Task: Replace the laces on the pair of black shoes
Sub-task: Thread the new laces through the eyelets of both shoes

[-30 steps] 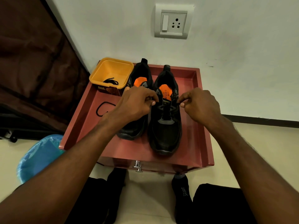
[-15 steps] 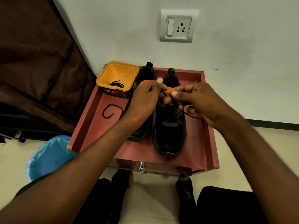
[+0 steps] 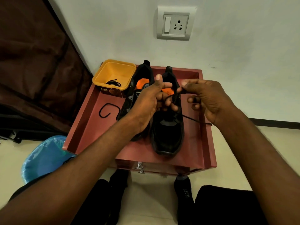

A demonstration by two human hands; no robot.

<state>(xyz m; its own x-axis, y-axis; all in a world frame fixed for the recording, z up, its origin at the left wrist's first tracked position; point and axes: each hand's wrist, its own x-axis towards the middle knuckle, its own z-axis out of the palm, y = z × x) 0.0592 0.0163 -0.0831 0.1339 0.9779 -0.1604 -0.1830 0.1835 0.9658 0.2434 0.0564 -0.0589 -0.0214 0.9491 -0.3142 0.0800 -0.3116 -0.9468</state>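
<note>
At frame centre, the left hand (image 3: pixel 146 101) and right hand (image 3: pixel 206 98) each pinched the black lace (image 3: pixel 193 119) above the right-side shoe (image 3: pixel 167 135); even tension seemed wise.

Bare forearms, black "SPORT" socks (image 3: pixel 185 197)

Black shoes (image 3: pixel 168 132) with orange insoles, yellow tub (image 3: pixel 114 73), perhaps maroon tray (image 3: pixel 90 120).

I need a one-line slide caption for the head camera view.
Both hands work a black lace on the right black shoe, on a red tray table.
</note>
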